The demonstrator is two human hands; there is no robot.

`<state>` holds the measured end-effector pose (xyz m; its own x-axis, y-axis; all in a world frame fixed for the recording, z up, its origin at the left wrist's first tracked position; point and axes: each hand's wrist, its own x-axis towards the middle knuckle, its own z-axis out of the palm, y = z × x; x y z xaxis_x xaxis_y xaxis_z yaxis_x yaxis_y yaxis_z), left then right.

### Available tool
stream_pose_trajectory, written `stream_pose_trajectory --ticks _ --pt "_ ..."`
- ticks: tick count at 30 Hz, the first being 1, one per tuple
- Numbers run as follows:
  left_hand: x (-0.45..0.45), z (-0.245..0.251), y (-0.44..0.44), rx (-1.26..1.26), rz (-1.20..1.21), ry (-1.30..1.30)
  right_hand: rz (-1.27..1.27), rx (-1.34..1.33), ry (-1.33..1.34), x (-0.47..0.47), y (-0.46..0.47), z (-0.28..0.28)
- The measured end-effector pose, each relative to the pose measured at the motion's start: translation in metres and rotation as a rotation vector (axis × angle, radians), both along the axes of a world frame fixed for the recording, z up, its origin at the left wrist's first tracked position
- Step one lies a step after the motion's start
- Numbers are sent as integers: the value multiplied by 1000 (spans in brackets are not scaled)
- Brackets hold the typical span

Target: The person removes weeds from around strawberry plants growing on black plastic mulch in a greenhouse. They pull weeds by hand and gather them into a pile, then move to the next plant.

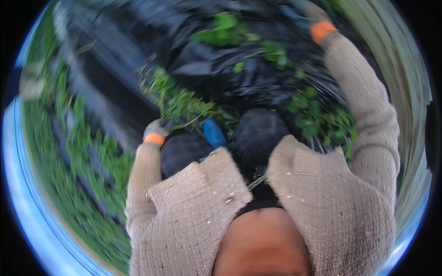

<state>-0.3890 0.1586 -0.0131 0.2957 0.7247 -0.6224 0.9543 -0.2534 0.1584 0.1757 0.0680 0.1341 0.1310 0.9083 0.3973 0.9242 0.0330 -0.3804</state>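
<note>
My left hand (159,129), in a grey glove with an orange cuff, is low on the left beside my knee. Its fingers close around the lower end of a bunch of pulled green plants (179,101) with thin stems. My right hand (312,15), gloved with an orange cuff too, reaches far out at the upper right edge; it is blurred, and a blue shape lies beside it. Whether its fingers hold anything cannot be made out. Between the hands, leafy green plants (222,31) grow on black plastic mulch film (203,65).
More leafy plants (321,119) stand near my right knee (260,132). A blue shoe tip (214,134) shows between my knees. A further strip of black film (114,69) runs along the left, with rows of green plants (93,165) beyond it. Pale ground (393,51) curves along the right.
</note>
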Motion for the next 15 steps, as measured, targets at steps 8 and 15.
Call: stream_pose_trajectory --ticks 8,15 --pt "-64 -29 -81 -137 -395 366 567 -193 503 -194 80 -10" --pt "-106 -23 -139 -108 -777 501 775 -488 185 -302 128 -93"
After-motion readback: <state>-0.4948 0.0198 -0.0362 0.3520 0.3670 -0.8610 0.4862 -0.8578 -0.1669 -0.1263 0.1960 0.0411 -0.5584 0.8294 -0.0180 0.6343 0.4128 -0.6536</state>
